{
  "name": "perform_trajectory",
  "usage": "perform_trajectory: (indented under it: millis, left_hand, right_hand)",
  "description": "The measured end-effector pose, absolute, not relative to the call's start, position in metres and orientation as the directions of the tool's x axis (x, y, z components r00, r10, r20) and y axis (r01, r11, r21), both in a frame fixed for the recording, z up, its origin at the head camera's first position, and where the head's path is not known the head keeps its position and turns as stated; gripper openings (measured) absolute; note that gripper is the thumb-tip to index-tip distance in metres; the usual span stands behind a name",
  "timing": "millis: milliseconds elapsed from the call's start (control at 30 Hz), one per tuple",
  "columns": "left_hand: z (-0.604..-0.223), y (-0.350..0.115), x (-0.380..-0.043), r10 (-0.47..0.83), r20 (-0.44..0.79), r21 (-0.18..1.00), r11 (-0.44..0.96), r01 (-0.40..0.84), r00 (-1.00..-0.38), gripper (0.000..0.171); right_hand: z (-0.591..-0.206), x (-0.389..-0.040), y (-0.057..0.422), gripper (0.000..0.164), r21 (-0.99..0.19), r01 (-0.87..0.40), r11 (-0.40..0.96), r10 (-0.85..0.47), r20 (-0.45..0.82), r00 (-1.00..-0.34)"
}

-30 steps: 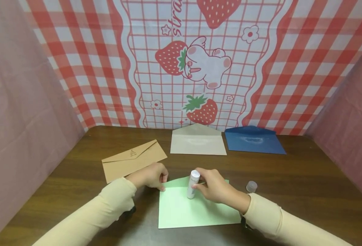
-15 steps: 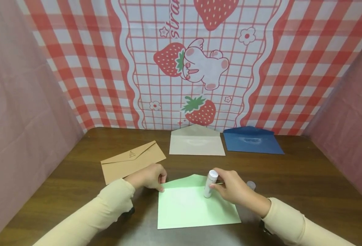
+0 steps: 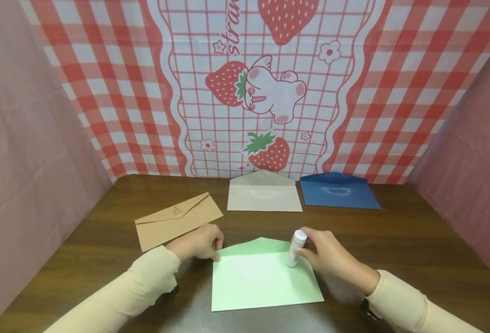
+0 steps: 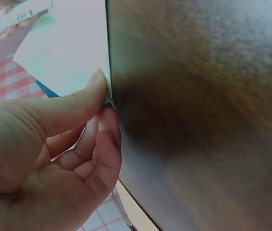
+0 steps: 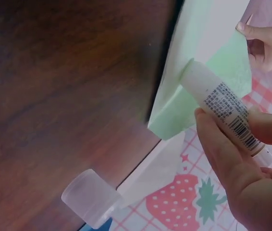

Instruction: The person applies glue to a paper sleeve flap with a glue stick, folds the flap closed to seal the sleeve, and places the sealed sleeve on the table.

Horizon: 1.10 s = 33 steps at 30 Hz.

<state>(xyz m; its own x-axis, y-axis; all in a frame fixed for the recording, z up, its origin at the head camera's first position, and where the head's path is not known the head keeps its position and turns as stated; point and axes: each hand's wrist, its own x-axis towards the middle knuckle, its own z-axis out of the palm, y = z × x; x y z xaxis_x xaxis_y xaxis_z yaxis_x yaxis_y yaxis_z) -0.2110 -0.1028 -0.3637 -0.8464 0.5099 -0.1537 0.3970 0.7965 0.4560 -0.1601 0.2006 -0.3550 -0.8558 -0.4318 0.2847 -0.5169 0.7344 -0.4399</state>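
Observation:
A light green envelope (image 3: pixel 265 286) lies on the table with its flap raised toward the back. My left hand (image 3: pixel 199 243) pinches its left corner, near the flap fold, between thumb and fingers. In my right hand (image 3: pixel 328 253) is a white glue stick (image 3: pixel 296 249), gripped between thumb and fingers. The stick leans slightly, its lower end against the envelope's right side, near the flap fold. A printed label and barcode show on the glue stick (image 5: pixel 225 103) in the right wrist view. The clear cap (image 5: pixel 90 197) stands on the table near the right hand; the head view hides it.
Behind the left hand lies a closed brown envelope (image 3: pixel 178 227). Farther back are a pale grey envelope (image 3: pixel 265 200) and a blue envelope (image 3: pixel 339 196), flaps up, with smears on their fronts. A strawberry-patterned cloth (image 3: pixel 269 92) hangs behind the wooden table (image 3: pixel 86 259).
My right hand has moved right with the glue stick, from the middle of the green envelope to its right side. My left hand keeps its hold on the corner.

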Motion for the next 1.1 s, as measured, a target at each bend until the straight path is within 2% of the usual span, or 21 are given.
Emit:
perform_trajectory:
  millis: [200,333,433,567,767,933,1100]
  left_hand:
    - [-0.366,-0.109,-0.21,0.545,-0.1,0.445,0.773,0.453,-0.832,0.027]
    - [-0.367,-0.114,-0.21,0.644,-0.019,0.4,0.706,0.584,-0.765,0.022]
    - [-0.368,-0.112,-0.21,0.689,0.027,0.374,0.665,0.647,-0.724,0.013]
    - [-0.369,-0.102,-0.209,0.68,0.053,0.421,0.649,0.634,-0.731,0.015]
    - [-0.369,-0.081,-0.206,0.646,0.147,0.465,0.623,0.629,-0.749,0.011]
    - [-0.368,-0.071,-0.201,0.637,0.258,0.399,0.615,0.68,-0.727,0.006]
    - [-0.369,-0.067,-0.189,0.712,0.329,0.181,0.597,0.782,-0.62,0.011]
  right_hand:
    - [-0.346,-0.161,0.208,0.019,-0.436,-0.471,0.767,-0.363,0.31,-0.879]
    - [-0.337,-0.163,0.214,0.023,-0.513,-0.408,0.755,-0.294,0.291,-0.91]
    - [-0.333,-0.165,0.218,0.031,-0.635,-0.322,0.702,-0.251,0.203,-0.947]
    - [-0.332,-0.169,0.221,0.039,-0.783,-0.17,0.598,-0.22,0.044,-0.975]
    - [-0.332,-0.176,0.216,0.051,-0.862,0.017,0.507,-0.186,-0.129,-0.974]
    - [-0.33,-0.185,0.21,0.051,-0.909,0.061,0.412,-0.226,-0.166,-0.96]
    - [-0.33,-0.192,0.205,0.046,-0.962,0.061,0.265,-0.387,-0.164,-0.907]
